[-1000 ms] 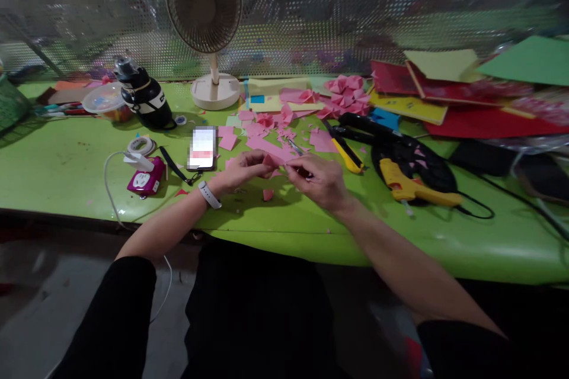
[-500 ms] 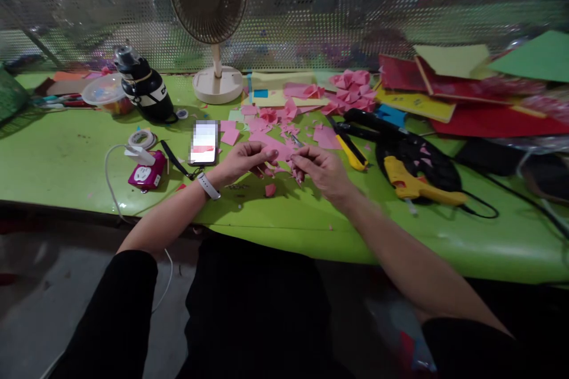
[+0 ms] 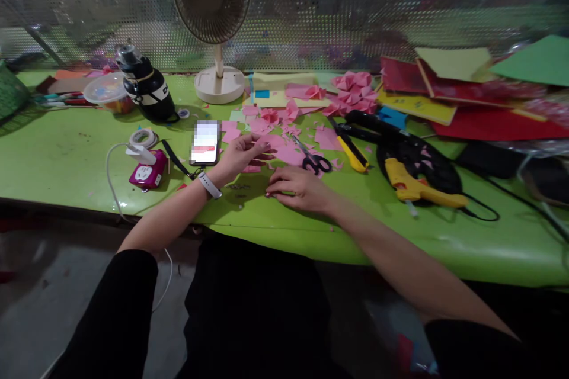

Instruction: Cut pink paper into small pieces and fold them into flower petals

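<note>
My left hand (image 3: 243, 157) hovers with its fingers stretched and spread beside the pink paper pieces (image 3: 288, 154); nothing shows in its grasp. Low over the green table, my right hand (image 3: 301, 188) has its fingers curled together, and whatever is under or between the fingertips is hidden. Just beyond its knuckles lie scissors (image 3: 316, 161) with black handles, their blades on the pink paper. Small dark bits (image 3: 239, 187) are scattered between the two hands. Folded pink paper flowers (image 3: 353, 92) are heaped farther back.
A phone (image 3: 205, 142) lies left of my left hand, near a magenta power adapter (image 3: 148, 174) and a tape roll (image 3: 143, 138). To the right are a yellow cutter knife (image 3: 353, 153) and a yellow glue gun (image 3: 420, 188). A fan (image 3: 217, 84) and a black bottle (image 3: 149, 92) stand behind.
The hands have parted from the pink paper between them. My left hand has opened; my right has dropped toward the table's front, over where a small pink piece lay. The scissors' handles now show.
</note>
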Motion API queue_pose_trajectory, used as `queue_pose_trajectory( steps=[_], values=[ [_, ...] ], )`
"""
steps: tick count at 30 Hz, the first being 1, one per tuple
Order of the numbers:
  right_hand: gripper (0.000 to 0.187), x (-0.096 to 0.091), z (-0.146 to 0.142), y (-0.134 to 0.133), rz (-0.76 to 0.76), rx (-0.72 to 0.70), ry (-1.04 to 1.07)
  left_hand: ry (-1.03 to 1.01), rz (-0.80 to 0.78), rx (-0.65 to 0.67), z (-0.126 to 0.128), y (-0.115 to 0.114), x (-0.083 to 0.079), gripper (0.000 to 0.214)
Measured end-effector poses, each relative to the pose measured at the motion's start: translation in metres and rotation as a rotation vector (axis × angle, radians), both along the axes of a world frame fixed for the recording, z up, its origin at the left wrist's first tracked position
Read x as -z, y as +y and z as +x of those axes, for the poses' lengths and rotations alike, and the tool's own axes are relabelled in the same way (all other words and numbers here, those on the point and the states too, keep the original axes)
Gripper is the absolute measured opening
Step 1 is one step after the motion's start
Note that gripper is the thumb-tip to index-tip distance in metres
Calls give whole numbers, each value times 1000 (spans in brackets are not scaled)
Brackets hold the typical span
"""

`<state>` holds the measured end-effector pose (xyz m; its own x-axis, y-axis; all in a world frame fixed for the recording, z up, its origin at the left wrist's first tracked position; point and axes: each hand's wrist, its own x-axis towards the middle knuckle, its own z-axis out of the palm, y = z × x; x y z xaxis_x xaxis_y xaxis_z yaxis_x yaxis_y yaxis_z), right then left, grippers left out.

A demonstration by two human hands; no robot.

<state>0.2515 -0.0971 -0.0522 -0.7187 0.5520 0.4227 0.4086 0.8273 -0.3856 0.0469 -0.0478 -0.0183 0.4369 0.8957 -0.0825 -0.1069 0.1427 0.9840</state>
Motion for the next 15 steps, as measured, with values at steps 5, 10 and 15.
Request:
queue_pose_trajectory(
  steps=[5, 10, 15],
  values=[
    [12, -7, -2, -5, -160, 111, 151, -4, -5, -17, 2, -5, -2, 24],
    [17, -10, 2, -6, -371, 391, 486, 23, 32, 20, 5, -4, 9, 27],
    [14, -9, 2, -5, -256, 489, 500, 55, 59, 126, 11, -5, 20, 24]
  ],
)
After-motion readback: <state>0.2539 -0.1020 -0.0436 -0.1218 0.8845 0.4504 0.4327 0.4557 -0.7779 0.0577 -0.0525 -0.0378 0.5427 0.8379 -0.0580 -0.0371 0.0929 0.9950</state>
